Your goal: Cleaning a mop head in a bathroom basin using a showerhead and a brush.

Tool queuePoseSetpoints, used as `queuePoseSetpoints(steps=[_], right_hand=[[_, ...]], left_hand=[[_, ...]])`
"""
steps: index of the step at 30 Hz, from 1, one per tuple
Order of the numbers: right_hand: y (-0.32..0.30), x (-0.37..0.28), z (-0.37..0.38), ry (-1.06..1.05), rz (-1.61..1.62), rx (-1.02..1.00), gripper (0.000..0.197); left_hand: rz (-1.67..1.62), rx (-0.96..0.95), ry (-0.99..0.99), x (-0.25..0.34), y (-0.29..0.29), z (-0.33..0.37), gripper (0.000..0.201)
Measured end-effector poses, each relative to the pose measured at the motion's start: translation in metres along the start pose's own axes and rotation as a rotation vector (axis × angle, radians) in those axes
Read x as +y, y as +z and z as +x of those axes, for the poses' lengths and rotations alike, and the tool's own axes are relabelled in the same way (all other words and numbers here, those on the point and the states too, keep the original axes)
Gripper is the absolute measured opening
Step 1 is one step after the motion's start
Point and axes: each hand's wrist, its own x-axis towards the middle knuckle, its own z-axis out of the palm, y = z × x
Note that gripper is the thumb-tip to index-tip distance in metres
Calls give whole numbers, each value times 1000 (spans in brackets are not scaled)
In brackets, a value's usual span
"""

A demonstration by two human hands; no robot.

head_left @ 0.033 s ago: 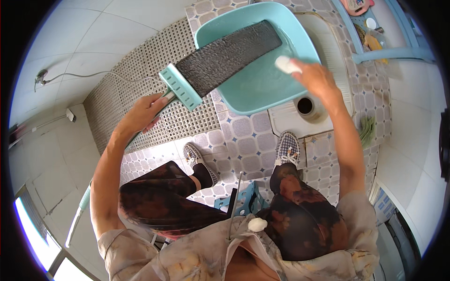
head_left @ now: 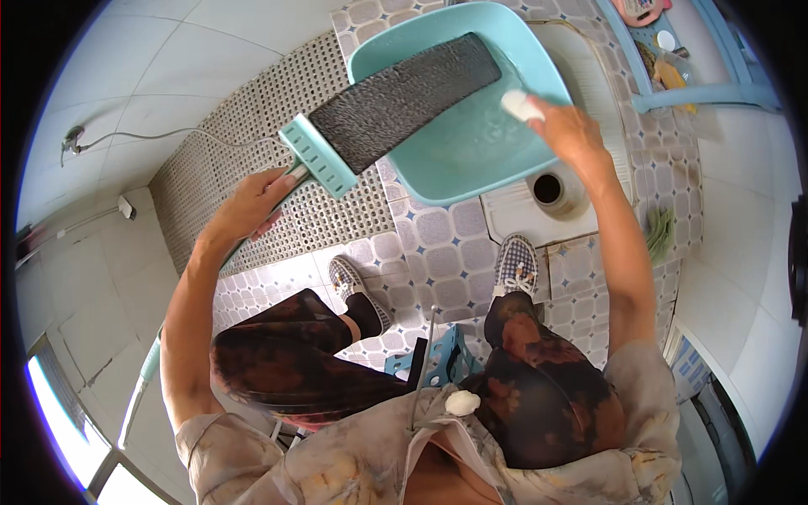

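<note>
My left hand [head_left: 255, 204] is closed around the handle of a flat mop, just below its pale green slotted head [head_left: 318, 158]. A long, dark, wet-looking pad [head_left: 404, 105] stretches from that head across the left rim of a turquoise basin [head_left: 450, 192], its far end over the water. Above the basin's right side, my right hand [head_left: 571, 130] grips a small white oblong object [head_left: 522, 106]; its exact kind cannot be made out. It is apart from the pad. The water [head_left: 484, 139] in the basin shows ripples and bubbles.
The basin sits over a white squat toilet [head_left: 515, 220] with a dark drain hole. A perforated mat [head_left: 278, 126] covers the floor on the left. A blue shelf [head_left: 707, 99] with small items stands at the far right. A blue stool [head_left: 446, 358] is beneath me.
The mop has shifted slightly left. My right hand and the white object have moved a little right and away from me. Ripples in the water have grown plainer.
</note>
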Motion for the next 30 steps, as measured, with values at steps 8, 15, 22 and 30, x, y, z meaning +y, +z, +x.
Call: queuePoseSetpoints(steps=[8, 15, 22, 30], right_hand=[[77, -48, 55, 193, 227, -73, 59], [94, -3, 85, 154, 465, 185, 59], [30, -111, -16, -155, 908, 175, 49], [42, -153, -12, -365, 463, 296, 49]], left_hand=[[125, 87, -27, -5, -15, -29, 34], [153, 154, -40, 1, 0, -31, 36], [26, 92, -22, -5, 18, -28, 34], [-6, 11, -37, -2, 16, -22, 39]])
